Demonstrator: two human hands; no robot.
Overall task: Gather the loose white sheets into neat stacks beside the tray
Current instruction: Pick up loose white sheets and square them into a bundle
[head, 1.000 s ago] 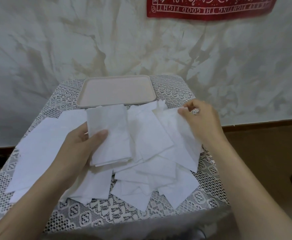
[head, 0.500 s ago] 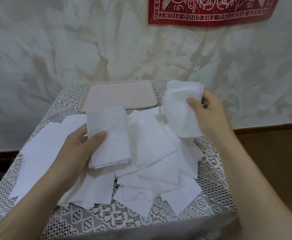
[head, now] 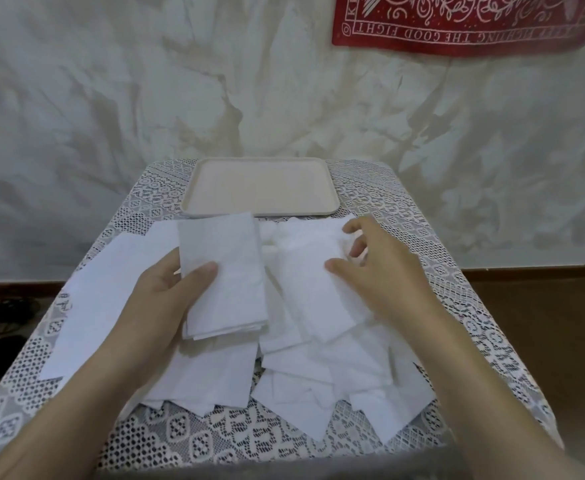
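A beige tray [head: 332,188] sits empty at the far side of the lace-covered table [head: 214,438]. Loose white sheets [head: 322,375] lie overlapping across the middle, just in front of the tray. My left hand [head: 159,299] holds a small stack of white sheets [head: 225,271] above the pile, thumb pressed on top. My right hand [head: 388,282] is low over the right part of the pile. Its thumb and curled fingers pinch a single white sheet [head: 304,296], which lies slanted just right of the stack.
Larger white sheets [head: 104,299] are spread out on the table's left side. Behind the table rises a marbled wall with a red banner [head: 457,26]. Dark cables and objects [head: 0,323] lie on the floor at the left; brown floor at the right.
My right hand picked a sheet off the right side, lifted it beside the tray, then brought it down and leftward toward the stack. My left hand kept its stack nearly still.
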